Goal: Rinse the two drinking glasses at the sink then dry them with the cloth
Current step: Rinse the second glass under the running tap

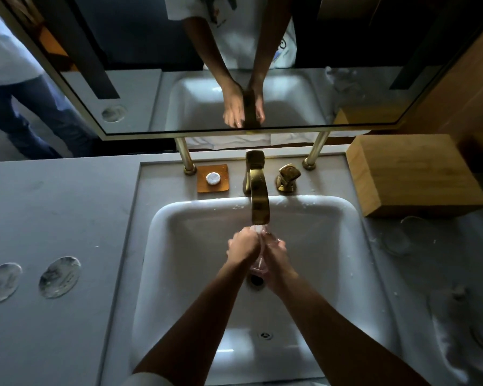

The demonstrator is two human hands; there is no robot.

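Over the white sink point(184, 246), both hands hold one clear drinking glass point(260, 260) under the brass faucet point(258, 196), where water runs onto it. My left hand point(241, 245) wraps its left side and my right hand point(278, 259) grips its right side; most of the glass is hidden between them. A second clear glass point(399, 236) stands on the counter right of the sink, in front of the wooden box. A pale cloth point(457, 344) lies crumpled at the counter's near right.
A wooden box point(413, 174) stands at the back right. A brass tap handle point(287, 176) and an orange soap dish point(212, 178) with a round soap sit behind the basin. Two round glassy coasters point(59, 277) lie on the grey counter at left. A mirror hangs above.
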